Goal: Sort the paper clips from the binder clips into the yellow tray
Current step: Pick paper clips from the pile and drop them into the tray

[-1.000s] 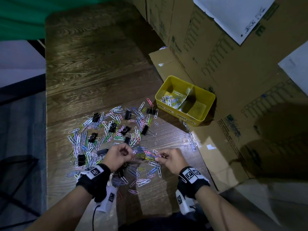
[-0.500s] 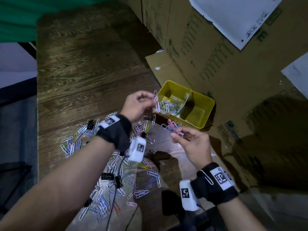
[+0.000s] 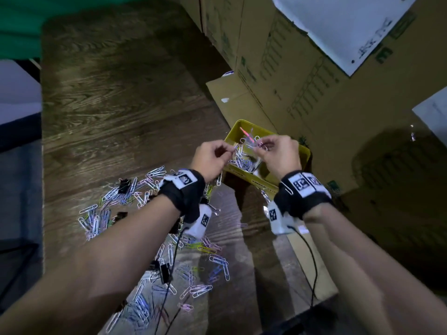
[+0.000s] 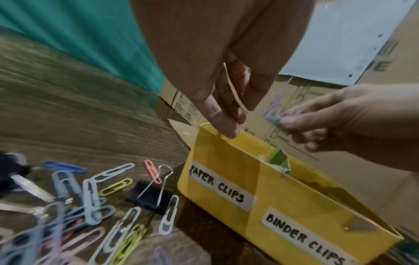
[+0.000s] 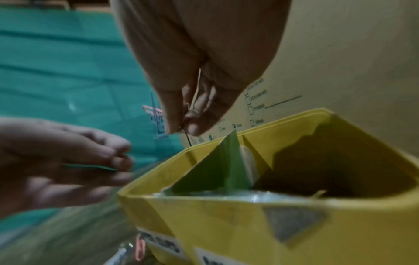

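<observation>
Head view: a second ago both hands were down in the pile near the front of the table (image 3: 116, 97), picking; half a second ago they were on the way up, and now both hang over the tray (image 3: 305, 151), above its left compartment. So this handful has reached its drop point, and my guess is that release comes next. The left hand (image 3: 210, 157) has its fingers curled in a pinch on a pale clip. The right hand (image 3: 280, 153) pinches a small bunch of clips (image 3: 250, 139), a pink one sticking up. Paper clips already lie in that compartment, while most of the pile (image 3: 154, 228) remains on the table left of and nearer than the tray, black binder clips (image 3: 123, 185) mixed in (so the sort looks far from done).

Left wrist view: the left hand's fingers (image 4: 223, 123) point down just above the tray's far left corner, a thin pale clip held between thumb and finger. The near wall carries two labels, PAPER CLIPS (image 4: 218, 188) on the left and BINDER CLIPS (image 4: 303, 236) on the right; the hands are over the former. The right hand comes in from the right with its blurred bunch.

Right wrist view: the right hand's fingertips (image 5: 192, 123) are closed tight on thin wire ends above the tray's far rim, beside the green divider (image 5: 224, 166). The binder-clip side is too dark to see into.
</observation>
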